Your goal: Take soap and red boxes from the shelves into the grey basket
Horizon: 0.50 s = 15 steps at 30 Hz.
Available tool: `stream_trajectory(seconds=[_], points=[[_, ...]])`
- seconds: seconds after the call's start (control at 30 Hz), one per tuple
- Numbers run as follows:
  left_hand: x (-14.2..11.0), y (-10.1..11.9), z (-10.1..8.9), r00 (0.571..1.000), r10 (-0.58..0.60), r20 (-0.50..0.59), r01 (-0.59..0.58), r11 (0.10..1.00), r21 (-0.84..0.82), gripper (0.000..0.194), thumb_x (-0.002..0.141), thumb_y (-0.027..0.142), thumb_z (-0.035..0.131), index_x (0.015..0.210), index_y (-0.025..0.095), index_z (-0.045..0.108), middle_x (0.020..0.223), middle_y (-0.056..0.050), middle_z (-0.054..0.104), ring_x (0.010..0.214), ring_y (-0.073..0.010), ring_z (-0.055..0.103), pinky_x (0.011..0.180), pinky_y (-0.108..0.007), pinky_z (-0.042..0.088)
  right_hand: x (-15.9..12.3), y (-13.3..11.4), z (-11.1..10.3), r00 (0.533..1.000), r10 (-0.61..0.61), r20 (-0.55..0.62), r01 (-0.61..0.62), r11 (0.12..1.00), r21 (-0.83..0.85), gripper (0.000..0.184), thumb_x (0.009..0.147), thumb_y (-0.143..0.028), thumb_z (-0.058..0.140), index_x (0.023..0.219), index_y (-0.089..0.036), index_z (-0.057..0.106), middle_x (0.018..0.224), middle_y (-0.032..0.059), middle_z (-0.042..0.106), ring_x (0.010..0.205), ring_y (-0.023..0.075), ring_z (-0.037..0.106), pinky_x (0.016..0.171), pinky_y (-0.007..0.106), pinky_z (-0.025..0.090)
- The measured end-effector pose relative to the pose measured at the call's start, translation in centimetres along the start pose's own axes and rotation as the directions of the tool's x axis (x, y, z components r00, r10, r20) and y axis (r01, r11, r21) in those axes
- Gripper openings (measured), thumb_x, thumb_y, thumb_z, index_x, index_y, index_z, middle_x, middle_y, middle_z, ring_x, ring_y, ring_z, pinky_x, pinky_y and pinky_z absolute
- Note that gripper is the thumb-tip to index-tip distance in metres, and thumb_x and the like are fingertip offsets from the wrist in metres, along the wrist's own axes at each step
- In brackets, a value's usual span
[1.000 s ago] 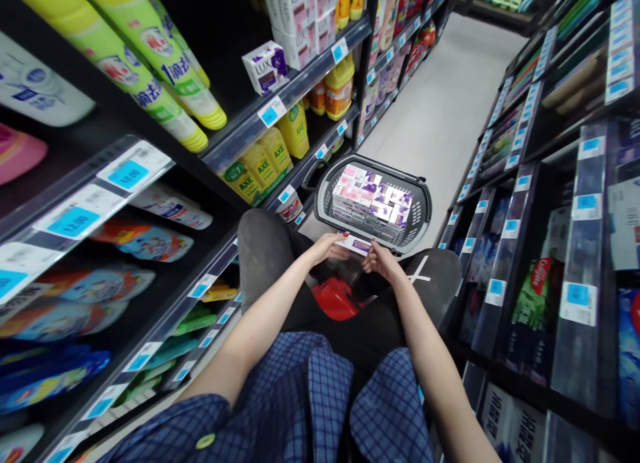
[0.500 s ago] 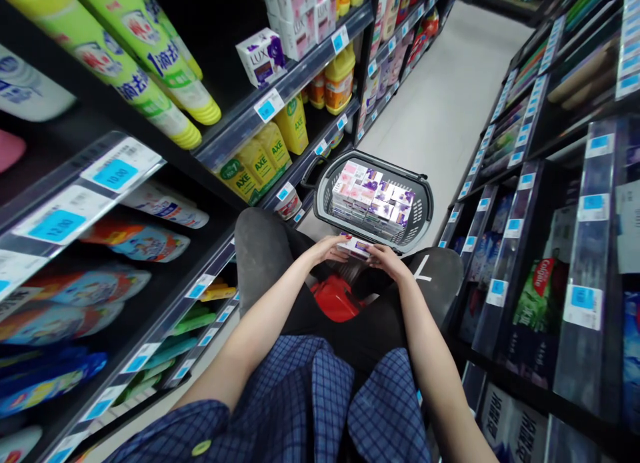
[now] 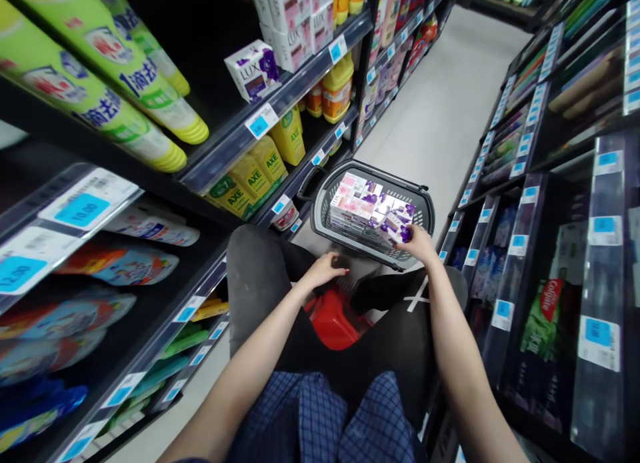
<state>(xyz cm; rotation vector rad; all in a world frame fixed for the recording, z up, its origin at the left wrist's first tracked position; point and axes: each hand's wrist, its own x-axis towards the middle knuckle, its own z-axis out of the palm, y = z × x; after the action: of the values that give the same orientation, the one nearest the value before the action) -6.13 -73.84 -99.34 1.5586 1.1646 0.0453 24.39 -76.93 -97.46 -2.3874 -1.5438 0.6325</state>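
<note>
My right hand (image 3: pixel 420 245) is closed on a white-and-purple soap box (image 3: pixel 396 228) at the near right of the basket, over the other boxes. The grey shopping basket (image 3: pixel 321 213) stands on the floor in front of my knees. Inside it are stacked soap boxes (image 3: pixel 353 199), pink-and-white on the left and purple-and-white on the right. Just outside the basket's near side, my left hand (image 3: pixel 324 271) hovers between my knees with its fingers apart and nothing in them.
At left, a shelf holds one purple LUX soap box (image 3: pixel 253 71), stacked pink LUX boxes (image 3: pixel 293 26) and green bottles (image 3: pixel 133 69). Yellow AXE bottles (image 3: pixel 255 176) stand below. A toothpaste rack (image 3: pixel 540 316) lines the right. Something red (image 3: pixel 336 319) lies between my legs.
The soap box I held in both hands has moved forward and right into the basket, in my right hand alone. My left hand has let go of it and drawn back slightly.
</note>
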Motion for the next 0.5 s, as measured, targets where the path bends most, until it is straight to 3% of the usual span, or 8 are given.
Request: stream_trajectory(seconds=[0.1, 0.17, 0.33, 0.5], points=[[-0.4, -0.1, 0.1, 0.998, 0.044, 0.053, -0.062, 0.916, 0.396, 0.056, 0.079, 0.035, 0.066, 0.128, 0.013, 0.051, 0.126, -0.017, 0.057, 0.112, -0.03, 0.058, 0.096, -0.037, 0.044, 4.5, 2.1, -0.5, 0.993, 0.038, -0.115, -0.051, 0.992, -0.115, 0.069, 0.055, -0.032, 0.076, 0.117, -0.009, 0.055, 0.112, 0.0185, 0.056, 0.101, 0.031, 0.056, 0.088, 0.04, 0.046], [-0.5, 0.0, 0.4, 0.993, 0.039, 0.113, -0.094, 0.834, 0.543, 0.055, 0.081, 0.033, 0.063, 0.13, 0.012, 0.05, 0.126, -0.017, 0.057, 0.112, -0.0311, 0.058, 0.097, -0.038, 0.044, 7.3, 2.8, -0.6, 0.99, 0.022, -0.142, -0.044, 0.988, -0.149, 0.068, 0.056, -0.03, 0.074, 0.118, -0.009, 0.053, 0.114, 0.0189, 0.054, 0.1, 0.0307, 0.055, 0.086, 0.04, 0.047], [-0.2, 0.5, 0.7, 0.984, -0.069, 0.163, -0.052, 0.769, 0.637, 0.048, 0.084, 0.033, 0.058, 0.127, 0.012, 0.052, 0.117, -0.017, 0.061, 0.104, -0.0302, 0.062, 0.087, -0.036, 0.048, 12.5, 3.2, 0.4, 0.997, 0.014, -0.079, -0.031, 0.975, -0.222, 0.067, 0.059, -0.024, 0.07, 0.121, -0.009, 0.051, 0.115, 0.0183, 0.053, 0.097, 0.0294, 0.055, 0.082, 0.038, 0.047], [0.4, 1.0, 0.7, 0.978, -0.126, 0.169, -0.017, 0.752, 0.659, 0.049, 0.085, 0.032, 0.056, 0.129, 0.011, 0.05, 0.118, -0.017, 0.06, 0.107, -0.0321, 0.06, 0.088, -0.039, 0.049, 15.1, 3.5, 1.9, 1.0, -0.01, 0.016, 0.013, 0.966, -0.259, 0.068, 0.06, -0.024, 0.07, 0.124, -0.008, 0.052, 0.115, 0.0184, 0.055, 0.101, 0.0309, 0.055, 0.085, 0.037, 0.046]])
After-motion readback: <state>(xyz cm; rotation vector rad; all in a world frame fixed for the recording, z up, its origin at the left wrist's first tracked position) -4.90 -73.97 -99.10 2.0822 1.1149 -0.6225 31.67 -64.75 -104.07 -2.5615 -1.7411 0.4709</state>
